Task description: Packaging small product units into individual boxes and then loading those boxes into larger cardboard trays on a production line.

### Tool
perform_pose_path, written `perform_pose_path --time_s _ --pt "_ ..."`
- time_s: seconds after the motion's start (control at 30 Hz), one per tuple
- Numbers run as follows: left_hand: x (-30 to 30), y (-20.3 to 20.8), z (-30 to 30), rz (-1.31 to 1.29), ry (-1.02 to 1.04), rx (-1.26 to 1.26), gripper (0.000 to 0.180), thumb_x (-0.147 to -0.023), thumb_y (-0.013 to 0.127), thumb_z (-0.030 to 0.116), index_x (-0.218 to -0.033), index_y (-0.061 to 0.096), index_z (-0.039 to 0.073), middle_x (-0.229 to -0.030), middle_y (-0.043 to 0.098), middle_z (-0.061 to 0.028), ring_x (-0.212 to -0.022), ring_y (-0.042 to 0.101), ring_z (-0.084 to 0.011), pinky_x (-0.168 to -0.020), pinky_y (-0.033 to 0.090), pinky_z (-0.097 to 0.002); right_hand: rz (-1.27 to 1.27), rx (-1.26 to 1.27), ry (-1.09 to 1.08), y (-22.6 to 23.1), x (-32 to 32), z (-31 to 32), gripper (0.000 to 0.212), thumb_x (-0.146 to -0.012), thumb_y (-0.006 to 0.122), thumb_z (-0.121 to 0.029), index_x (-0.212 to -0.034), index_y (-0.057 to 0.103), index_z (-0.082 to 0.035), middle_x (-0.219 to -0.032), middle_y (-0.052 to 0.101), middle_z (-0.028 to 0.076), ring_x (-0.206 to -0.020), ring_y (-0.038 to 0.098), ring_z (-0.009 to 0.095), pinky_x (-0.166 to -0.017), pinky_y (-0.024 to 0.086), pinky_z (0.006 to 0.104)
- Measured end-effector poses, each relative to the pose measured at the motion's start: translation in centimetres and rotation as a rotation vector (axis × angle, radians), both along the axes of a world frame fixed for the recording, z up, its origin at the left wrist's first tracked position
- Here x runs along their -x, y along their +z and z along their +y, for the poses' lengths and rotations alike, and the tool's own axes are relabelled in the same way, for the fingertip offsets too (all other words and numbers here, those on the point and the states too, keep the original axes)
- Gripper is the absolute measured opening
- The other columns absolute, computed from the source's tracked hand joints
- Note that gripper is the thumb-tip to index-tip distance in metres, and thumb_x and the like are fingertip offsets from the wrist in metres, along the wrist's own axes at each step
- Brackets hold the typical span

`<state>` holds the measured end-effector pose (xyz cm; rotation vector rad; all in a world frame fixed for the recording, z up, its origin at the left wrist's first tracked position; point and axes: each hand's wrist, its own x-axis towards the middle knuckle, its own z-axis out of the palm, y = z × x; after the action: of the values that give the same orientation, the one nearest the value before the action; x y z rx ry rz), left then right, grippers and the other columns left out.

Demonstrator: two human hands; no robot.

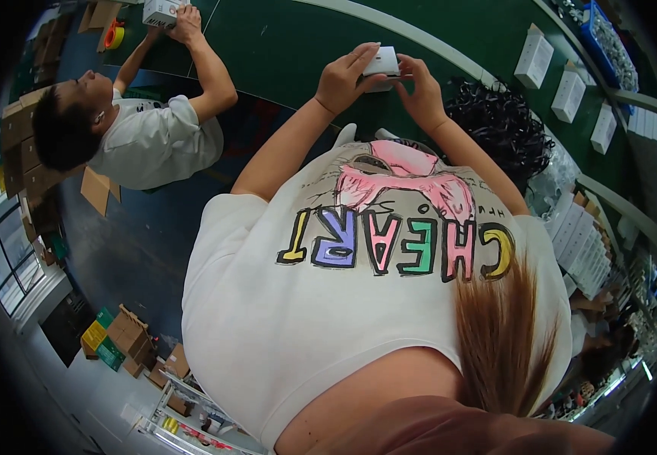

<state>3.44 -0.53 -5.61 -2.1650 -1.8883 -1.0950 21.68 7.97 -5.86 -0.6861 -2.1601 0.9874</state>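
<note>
A small white box point(382, 61) is between my two hands above the green table point(268, 47). My left hand point(346, 79) is closed round its left side, the thumb and fingers lying along the top and near edge. At the box's right edge, the fingertips of my right hand point(420, 89) pinch the side. My fingers hide part of the box's near face. To the right of my right hand lies a heap of shiny black strips point(499, 125).
Three white boxes point(534, 59) stand in a row on the right, near a blue bin point(613, 47) of small parts. At the left a co-worker point(158, 140) handles another white box point(165, 11), beside a roll of yellow-orange tape point(115, 36). Cardboard boxes point(129, 339) are stacked behind.
</note>
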Motion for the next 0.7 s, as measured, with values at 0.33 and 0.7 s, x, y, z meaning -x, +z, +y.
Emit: perform_pose_path --time_s 0.33,0.7 --pt "-0.3 -0.2 -0.8 -0.45 0.111 0.433 0.079 -0.077 0.079 0.02 -0.144 0.037 0.013 -0.134 0.052 -0.0176 -0.102 0.064 -0.0277 -0.083 0.053 -0.0323 -0.127 -0.421 -0.008 -0.2 -0.2 0.0 0.05 -0.074 0.071 -0.003 -0.12 0.055 -0.014 -0.111 0.059 0.004 -0.074 0.062 0.021 -0.066 0.051 0.0295" --pt "24.4 -5.9 6.3 -0.234 0.615 0.712 0.102 -0.084 0.066 0.052 -0.152 0.007 0.003 -0.137 0.045 -0.0276 -0.113 0.055 -0.0431 -0.094 0.046 -0.046 0.028 0.05 -0.76 -1.8 -13.6 12.4 0.033 -0.082 0.063 -0.001 -0.114 0.055 -0.004 -0.106 0.06 0.009 -0.079 0.063 0.019 -0.068 0.052 0.0277"
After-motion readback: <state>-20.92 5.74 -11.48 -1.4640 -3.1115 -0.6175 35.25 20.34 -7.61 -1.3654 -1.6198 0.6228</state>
